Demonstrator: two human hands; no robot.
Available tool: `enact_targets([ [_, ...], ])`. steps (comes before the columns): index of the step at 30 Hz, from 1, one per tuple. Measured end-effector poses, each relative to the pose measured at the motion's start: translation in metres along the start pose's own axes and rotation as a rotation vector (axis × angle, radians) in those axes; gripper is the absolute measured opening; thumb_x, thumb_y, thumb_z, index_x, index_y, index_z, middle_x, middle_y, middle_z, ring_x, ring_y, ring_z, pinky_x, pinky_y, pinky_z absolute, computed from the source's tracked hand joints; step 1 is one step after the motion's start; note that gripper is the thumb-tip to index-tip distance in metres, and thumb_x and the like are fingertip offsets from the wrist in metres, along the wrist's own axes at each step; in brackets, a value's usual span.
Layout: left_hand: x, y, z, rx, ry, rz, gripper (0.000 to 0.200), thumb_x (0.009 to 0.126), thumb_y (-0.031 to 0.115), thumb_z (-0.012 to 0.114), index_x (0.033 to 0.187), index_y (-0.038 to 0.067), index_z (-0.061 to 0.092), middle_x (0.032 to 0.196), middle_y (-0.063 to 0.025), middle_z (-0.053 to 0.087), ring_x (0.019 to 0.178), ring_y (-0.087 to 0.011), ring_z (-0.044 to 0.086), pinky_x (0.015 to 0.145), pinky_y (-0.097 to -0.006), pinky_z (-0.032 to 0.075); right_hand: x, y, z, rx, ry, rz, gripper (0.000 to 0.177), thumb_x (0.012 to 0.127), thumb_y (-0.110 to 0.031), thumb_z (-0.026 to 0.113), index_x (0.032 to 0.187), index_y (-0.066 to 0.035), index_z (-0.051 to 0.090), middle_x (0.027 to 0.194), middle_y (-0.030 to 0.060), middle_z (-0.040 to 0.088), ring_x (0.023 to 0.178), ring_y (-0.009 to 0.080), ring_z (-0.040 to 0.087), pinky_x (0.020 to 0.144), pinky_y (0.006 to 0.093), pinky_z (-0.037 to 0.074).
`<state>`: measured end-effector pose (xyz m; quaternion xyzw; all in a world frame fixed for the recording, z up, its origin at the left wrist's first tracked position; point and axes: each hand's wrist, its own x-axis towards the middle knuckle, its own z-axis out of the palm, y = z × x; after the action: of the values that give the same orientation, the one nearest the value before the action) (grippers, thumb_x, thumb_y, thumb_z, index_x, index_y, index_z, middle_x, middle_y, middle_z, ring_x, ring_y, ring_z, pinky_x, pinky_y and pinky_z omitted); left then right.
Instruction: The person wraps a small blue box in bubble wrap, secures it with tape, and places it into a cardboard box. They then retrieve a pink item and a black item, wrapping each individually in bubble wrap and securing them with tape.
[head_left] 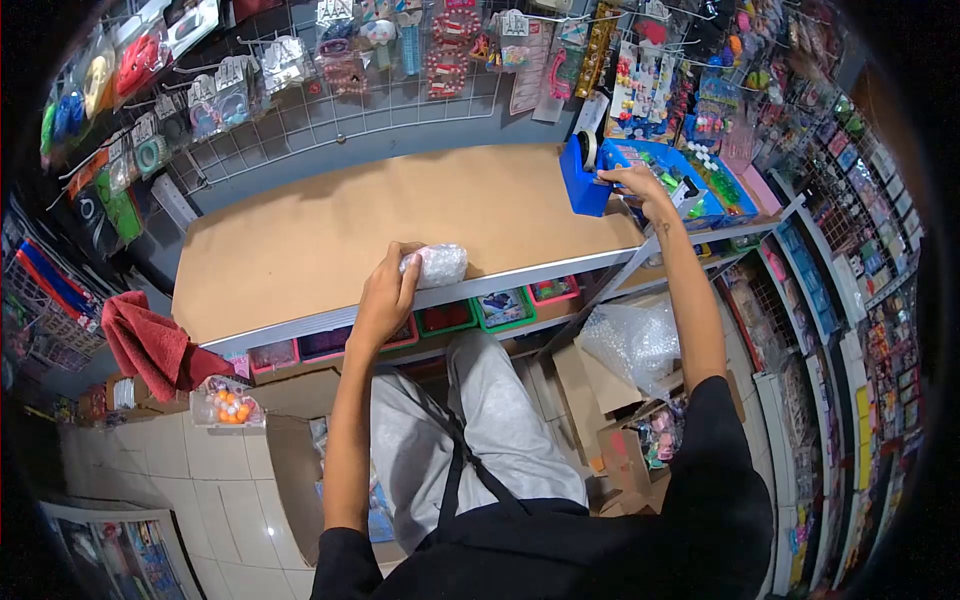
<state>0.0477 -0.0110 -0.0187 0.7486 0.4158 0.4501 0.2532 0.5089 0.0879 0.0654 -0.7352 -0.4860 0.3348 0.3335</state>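
Observation:
My left hand [384, 292] is closed around one end of a small package wrapped in bubble wrap [440, 265], which rests near the front edge of the brown tabletop [300, 240]. Up at the far right, my right hand [645, 188] reaches over a blue tape dispenser [583, 185]. Its fingertips are pinched together beside the roll of adhesive tape [588, 150], apparently on the tape's end; the strip itself is too small to make out clearly.
Blue bins [715, 205] of small goods stand right of the dispenser. A red towel [150, 345] hangs at the table's left corner. Coloured trays [503, 308] sit beneath the tabletop. Bubble wrap sheeting [635, 340] and cardboard boxes [290, 480] lie below. Packaged accessories hang on the wire grid [340, 130].

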Motion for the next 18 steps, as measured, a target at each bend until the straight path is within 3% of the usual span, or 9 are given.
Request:
enact_targets([
  [7, 0.000, 0.003, 0.000, -0.007, 0.011, -0.021, 0.024, 0.105, 0.020, 0.050, 0.116, -0.001, 0.053, 0.112, -0.0264, 0.068, 0.105, -0.0470, 0.063, 0.089, -0.0489, 0.050, -0.008, -0.004, 0.002, 0.333, -0.022, 0.209, 0.031, 0.080, -0.045, 0.085, 0.100, -0.022, 0.078, 0.104, -0.0032, 0.068, 0.102, 0.0156, 0.057, 0.078, 0.0296, 0.040],
  [11, -0.001, 0.002, 0.000, -0.006, 0.005, -0.032, 0.023, 0.105, 0.020, 0.050, 0.115, 0.000, 0.053, 0.111, -0.0260, 0.068, 0.105, -0.0467, 0.064, 0.088, -0.0490, 0.050, -0.007, -0.002, -0.003, 0.183, -0.035, 0.108, 0.030, 0.081, -0.045, 0.083, 0.100, -0.021, 0.079, 0.108, -0.0037, 0.067, 0.101, 0.0121, 0.055, 0.074, 0.0299, 0.041],
  [18, -0.001, 0.001, 0.001, -0.015, 0.010, -0.044, 0.025, 0.106, 0.022, 0.050, 0.116, 0.000, 0.053, 0.111, -0.0256, 0.069, 0.105, -0.0464, 0.064, 0.089, -0.0486, 0.050, -0.026, 0.010, 0.003, 0.147, 0.026, 0.028, 0.033, 0.079, -0.045, 0.084, 0.098, -0.019, 0.081, 0.097, -0.0026, 0.065, 0.097, 0.0110, 0.055, 0.076, 0.0292, 0.039],
])
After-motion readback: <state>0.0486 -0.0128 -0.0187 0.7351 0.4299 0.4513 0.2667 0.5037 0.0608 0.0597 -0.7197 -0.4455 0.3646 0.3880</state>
